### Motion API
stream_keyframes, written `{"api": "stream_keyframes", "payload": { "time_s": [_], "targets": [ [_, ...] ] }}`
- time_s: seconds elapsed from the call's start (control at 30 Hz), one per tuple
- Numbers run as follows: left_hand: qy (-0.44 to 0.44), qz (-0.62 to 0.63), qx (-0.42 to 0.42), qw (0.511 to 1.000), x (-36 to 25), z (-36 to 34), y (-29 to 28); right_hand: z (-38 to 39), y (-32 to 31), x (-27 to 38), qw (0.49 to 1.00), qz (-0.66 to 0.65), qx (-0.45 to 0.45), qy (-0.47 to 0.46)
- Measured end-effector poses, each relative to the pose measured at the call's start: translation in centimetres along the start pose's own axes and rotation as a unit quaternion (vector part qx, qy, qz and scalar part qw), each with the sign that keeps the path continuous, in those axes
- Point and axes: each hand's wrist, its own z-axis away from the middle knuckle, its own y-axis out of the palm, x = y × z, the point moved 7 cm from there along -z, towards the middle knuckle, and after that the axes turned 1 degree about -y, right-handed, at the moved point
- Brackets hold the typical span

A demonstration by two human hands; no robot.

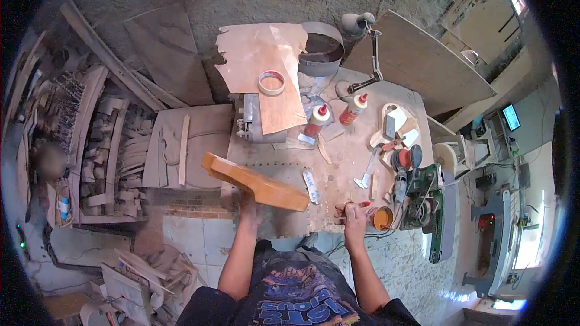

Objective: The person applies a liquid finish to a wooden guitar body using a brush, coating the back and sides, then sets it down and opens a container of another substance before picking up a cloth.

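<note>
My left hand point(249, 207) grips a thick, orange-brown wooden piece point(257, 183) from below, near its middle. The piece is tilted, with a stepped, curved edge, and it hides most of my fingers. At the table's near edge my right hand point(355, 217) is closed, with its fingers pinched together. A small red tip shows beside them, but what they hold I cannot make out. Just right of that hand stands an open can point(382, 218) of orange liquid. A pale strip with dark handwriting point(310, 187) lies between the two hands.
Two glue bottles with red caps point(353, 109) stand on the wooden table point(347, 172). A tape roll point(271, 83) rests on a thin board point(283, 108). Calipers point(365, 175), a sander point(402, 186) and a green machine point(429, 196) are on the right. Wood scraps point(115, 169) fill left shelves.
</note>
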Motion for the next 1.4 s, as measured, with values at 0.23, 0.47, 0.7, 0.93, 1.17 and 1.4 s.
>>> {"api": "stream_keyframes", "payload": {
  "time_s": [0.23, 0.47, 0.7, 0.93, 1.17, 1.4],
  "targets": [
    [-0.023, 0.014, 0.089, 0.996, -0.2, 0.2, 0.0, -0.7, 2.8, 0.5, 1.000, 0.009, -0.027, 0.010],
    [-0.031, 0.129, 0.169, 0.977, -0.6, 0.8, 1.6, -3.6, 6.3, -1.3, 0.998, 0.008, 0.008, 0.069],
    [-0.148, 0.188, 0.098, 0.966, 2.4, -1.4, -2.0, -5.9, 7.9, -6.2, 0.988, 0.029, 0.081, 0.130],
    [-0.190, 0.190, 0.068, 0.961, 2.4, -1.6, -1.5, -7.8, 8.1, -7.3, 0.981, 0.025, 0.116, 0.153],
    [-0.151, 0.183, -0.008, 0.971, 2.7, -2.2, -1.5, -9.1, 7.6, -7.9, 0.981, 0.017, 0.113, 0.158],
    [-0.026, 0.009, -0.075, 0.997, 0.3, -2.2, 0.9, -9.5, 7.6, -7.3, 0.983, 0.048, 0.113, 0.140]
  ]
}}
